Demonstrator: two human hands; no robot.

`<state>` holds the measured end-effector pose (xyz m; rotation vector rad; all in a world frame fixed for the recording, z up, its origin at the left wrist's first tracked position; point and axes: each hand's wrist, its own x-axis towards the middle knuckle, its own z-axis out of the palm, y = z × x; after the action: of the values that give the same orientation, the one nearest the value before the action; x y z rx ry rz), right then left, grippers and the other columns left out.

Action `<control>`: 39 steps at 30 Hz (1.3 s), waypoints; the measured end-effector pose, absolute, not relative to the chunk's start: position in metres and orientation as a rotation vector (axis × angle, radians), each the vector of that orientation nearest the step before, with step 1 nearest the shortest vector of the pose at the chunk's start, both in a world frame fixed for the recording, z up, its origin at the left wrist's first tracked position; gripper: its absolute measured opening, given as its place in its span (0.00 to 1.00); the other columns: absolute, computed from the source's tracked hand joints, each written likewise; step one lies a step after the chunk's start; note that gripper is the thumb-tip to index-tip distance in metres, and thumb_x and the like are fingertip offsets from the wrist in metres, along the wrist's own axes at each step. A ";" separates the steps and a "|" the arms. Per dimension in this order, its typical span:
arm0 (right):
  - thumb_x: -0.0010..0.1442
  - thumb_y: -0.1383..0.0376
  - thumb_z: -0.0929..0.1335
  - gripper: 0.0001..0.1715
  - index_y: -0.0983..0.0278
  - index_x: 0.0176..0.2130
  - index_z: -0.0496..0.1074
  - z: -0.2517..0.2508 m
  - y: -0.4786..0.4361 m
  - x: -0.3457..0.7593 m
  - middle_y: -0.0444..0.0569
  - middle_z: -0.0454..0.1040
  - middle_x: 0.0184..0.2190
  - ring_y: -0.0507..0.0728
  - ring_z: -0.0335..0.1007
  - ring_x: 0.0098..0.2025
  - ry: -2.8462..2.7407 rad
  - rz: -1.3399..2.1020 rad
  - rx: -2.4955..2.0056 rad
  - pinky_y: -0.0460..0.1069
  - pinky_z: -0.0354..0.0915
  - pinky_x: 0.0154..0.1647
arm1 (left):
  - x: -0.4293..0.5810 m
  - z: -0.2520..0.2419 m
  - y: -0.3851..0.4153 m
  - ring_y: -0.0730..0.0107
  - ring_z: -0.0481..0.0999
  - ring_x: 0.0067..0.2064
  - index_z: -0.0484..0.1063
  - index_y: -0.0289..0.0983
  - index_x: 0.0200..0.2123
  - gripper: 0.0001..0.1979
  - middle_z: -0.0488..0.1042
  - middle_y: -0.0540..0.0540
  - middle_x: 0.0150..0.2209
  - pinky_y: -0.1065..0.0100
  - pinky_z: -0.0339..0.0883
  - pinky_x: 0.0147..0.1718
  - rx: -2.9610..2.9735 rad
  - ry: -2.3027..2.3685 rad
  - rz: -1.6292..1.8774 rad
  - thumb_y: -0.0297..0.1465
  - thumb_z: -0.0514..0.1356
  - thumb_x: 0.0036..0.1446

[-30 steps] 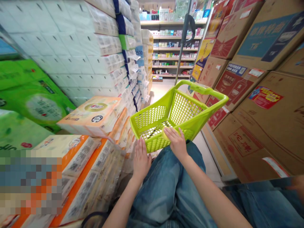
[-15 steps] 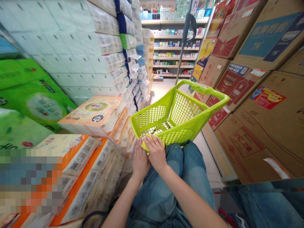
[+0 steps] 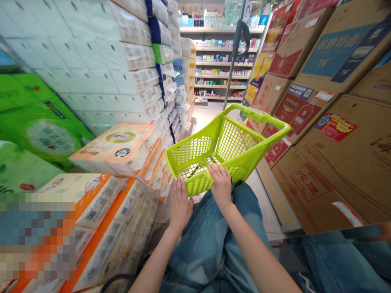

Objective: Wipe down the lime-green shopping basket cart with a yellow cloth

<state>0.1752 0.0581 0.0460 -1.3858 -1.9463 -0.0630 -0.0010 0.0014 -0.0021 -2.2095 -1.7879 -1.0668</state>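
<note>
A lime-green shopping basket (image 3: 195, 185) with lattice sides and a raised handle stands tilted in front of my knees. My right hand (image 3: 220, 185) presses a small yellow cloth (image 3: 209, 173) against the basket's near rim; the fingers cover most of the cloth. At the basket's near left corner, my left hand (image 3: 180, 201) rests with its fingers stretched out, and nothing shows in it. Inside the basket only the lattice floor is visible.
Packs of tissue (image 3: 110, 142) are piled close on my left, below a tall white stack (image 3: 91, 61). Cardboard cartons (image 3: 324, 154) line the right side. A grey pole (image 3: 233, 65) rises behind the basket, and stocked shelves (image 3: 222, 63) stand at the far end.
My hands, together before at the basket's near left corner, are now apart. The right one has slid right along the near rim with the yellow cloth; the left stays near the corner.
</note>
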 end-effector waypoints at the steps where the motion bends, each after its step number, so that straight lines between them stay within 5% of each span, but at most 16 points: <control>1: 0.55 0.81 0.60 0.40 0.58 0.63 0.65 0.044 0.054 0.162 0.44 0.70 0.62 0.58 0.57 0.67 -1.962 -0.050 -1.359 0.59 0.46 0.71 | -0.002 -0.003 0.002 0.47 0.41 0.73 0.31 0.33 0.72 0.41 0.44 0.29 0.72 0.41 0.55 0.64 -2.209 -1.787 -1.066 0.26 0.52 0.61; 8: 0.63 0.75 0.62 0.29 0.60 0.61 0.67 0.034 0.034 0.106 0.45 0.70 0.62 0.57 0.58 0.67 -2.140 -0.005 -1.119 0.57 0.48 0.71 | -0.009 -0.009 0.004 0.47 0.43 0.73 0.32 0.33 0.72 0.44 0.46 0.29 0.71 0.42 0.55 0.65 -2.242 -1.752 -1.010 0.24 0.54 0.58; 14: 0.60 0.78 0.61 0.37 0.56 0.65 0.62 0.044 0.051 0.159 0.44 0.68 0.63 0.55 0.57 0.68 -2.245 -0.056 -1.100 0.61 0.37 0.73 | -0.003 -0.005 0.001 0.49 0.43 0.73 0.31 0.33 0.72 0.42 0.46 0.29 0.71 0.43 0.55 0.65 -2.202 -1.809 -0.989 0.26 0.53 0.61; 20: 0.53 0.82 0.58 0.43 0.58 0.63 0.65 0.049 0.067 0.199 0.43 0.69 0.63 0.56 0.58 0.68 -1.982 -0.066 -1.364 0.62 0.39 0.73 | -0.001 0.000 0.001 0.49 0.43 0.73 0.31 0.32 0.72 0.43 0.46 0.29 0.71 0.44 0.54 0.65 -2.206 -1.819 -1.035 0.24 0.53 0.60; 29: 0.59 0.78 0.60 0.35 0.62 0.62 0.66 0.034 0.037 0.115 0.44 0.68 0.63 0.57 0.56 0.68 -2.094 -0.006 -1.193 0.56 0.45 0.72 | -0.006 -0.009 0.003 0.47 0.43 0.73 0.32 0.33 0.72 0.43 0.46 0.28 0.71 0.41 0.54 0.65 -2.231 -1.773 -1.043 0.25 0.54 0.60; 35: 0.60 0.78 0.60 0.36 0.56 0.64 0.64 0.044 0.039 0.135 0.43 0.67 0.63 0.54 0.57 0.68 -2.221 0.039 -1.074 0.60 0.29 0.74 | -0.004 -0.007 0.001 0.47 0.43 0.73 0.32 0.32 0.72 0.43 0.46 0.28 0.71 0.41 0.55 0.64 -2.208 -1.785 -1.016 0.26 0.54 0.61; 39: 0.54 0.82 0.59 0.42 0.55 0.63 0.65 0.054 0.055 0.178 0.43 0.69 0.62 0.55 0.58 0.67 -2.147 0.037 -1.204 0.62 0.28 0.73 | -0.002 -0.003 0.001 0.48 0.42 0.73 0.30 0.31 0.71 0.43 0.46 0.28 0.71 0.43 0.55 0.65 -2.206 -1.818 -0.986 0.26 0.54 0.61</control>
<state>0.1776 0.0546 0.0542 -1.2041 -2.1465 0.0368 -0.0018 0.0006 -0.0027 -2.2065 -1.8181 -0.9862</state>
